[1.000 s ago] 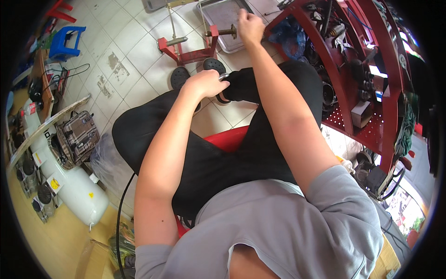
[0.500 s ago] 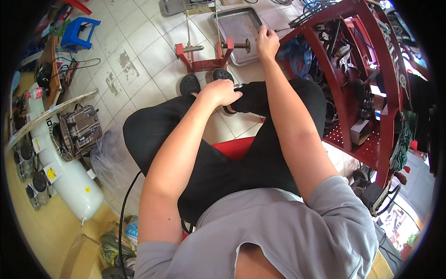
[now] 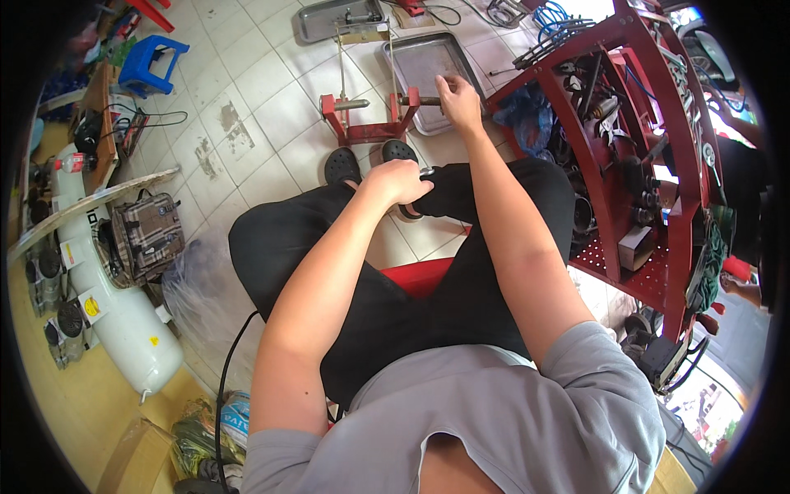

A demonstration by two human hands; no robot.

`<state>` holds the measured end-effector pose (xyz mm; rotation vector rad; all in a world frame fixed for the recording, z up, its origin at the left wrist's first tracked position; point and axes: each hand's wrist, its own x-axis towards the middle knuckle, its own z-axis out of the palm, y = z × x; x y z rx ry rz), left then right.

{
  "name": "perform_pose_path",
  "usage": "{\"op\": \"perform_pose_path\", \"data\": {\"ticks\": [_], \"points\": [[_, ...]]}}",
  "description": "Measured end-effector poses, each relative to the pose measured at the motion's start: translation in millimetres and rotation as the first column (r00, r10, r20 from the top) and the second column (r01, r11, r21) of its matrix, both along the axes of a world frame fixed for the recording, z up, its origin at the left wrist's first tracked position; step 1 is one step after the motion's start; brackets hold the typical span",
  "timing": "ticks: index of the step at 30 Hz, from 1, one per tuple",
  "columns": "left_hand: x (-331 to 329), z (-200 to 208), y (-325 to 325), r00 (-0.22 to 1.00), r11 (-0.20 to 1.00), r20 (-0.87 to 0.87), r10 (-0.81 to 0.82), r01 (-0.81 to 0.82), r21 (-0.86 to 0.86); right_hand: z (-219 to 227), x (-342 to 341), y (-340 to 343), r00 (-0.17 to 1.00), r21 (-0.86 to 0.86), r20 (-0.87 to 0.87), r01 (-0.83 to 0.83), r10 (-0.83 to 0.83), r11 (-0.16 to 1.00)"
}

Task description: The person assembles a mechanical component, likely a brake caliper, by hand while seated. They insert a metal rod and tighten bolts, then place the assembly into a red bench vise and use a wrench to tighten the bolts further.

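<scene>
My left hand (image 3: pixel 395 181) rests over my knee and foot, closed around a tool; only a small silver metal end (image 3: pixel 426 172) shows past the fingers. Farther forward, my right hand (image 3: pixel 462 104) has its fingers curled at the outer end of a dark metal spindle (image 3: pixel 425 101), hiding that end. The spindle sticks out from the right upright of a red metal stand (image 3: pixel 374 133) on the floor. On the opposite upright sits a matching metal pin (image 3: pixel 352 104). Two thin rods rise from the stand toward a metal plate (image 3: pixel 362 36).
A metal tray (image 3: pixel 473 76) lies behind my right hand; another tray (image 3: pixel 309 25) is farther back. At right stands a red tool rack (image 3: pixel 605 239); beyond it is another person's hand (image 3: pixel 745 290). A blue stool (image 3: pixel 154 66) and white tank (image 3: pixel 136 346) are left.
My right hand has moved left and nearer to me, onto the spindle's outer end, which was uncovered before. My left hand keeps its hold. The whole view has shifted slightly.
</scene>
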<state>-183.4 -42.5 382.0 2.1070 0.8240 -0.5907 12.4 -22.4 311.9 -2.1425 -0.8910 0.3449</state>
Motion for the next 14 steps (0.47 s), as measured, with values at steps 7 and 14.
{"op": "perform_pose_path", "data": {"ticks": [7,14], "points": [[0,3,1,1.0,1.0,-0.006,-0.002,0.002,0.0,35,-3,0,0.99,-0.09,0.121,0.081,-0.07,0.993],[-2,-3,2,1.0,1.0,-0.014,0.007,-0.007,0.009,49,5,2,0.99,-0.502,-0.136,-0.109,0.047,0.858]]}}
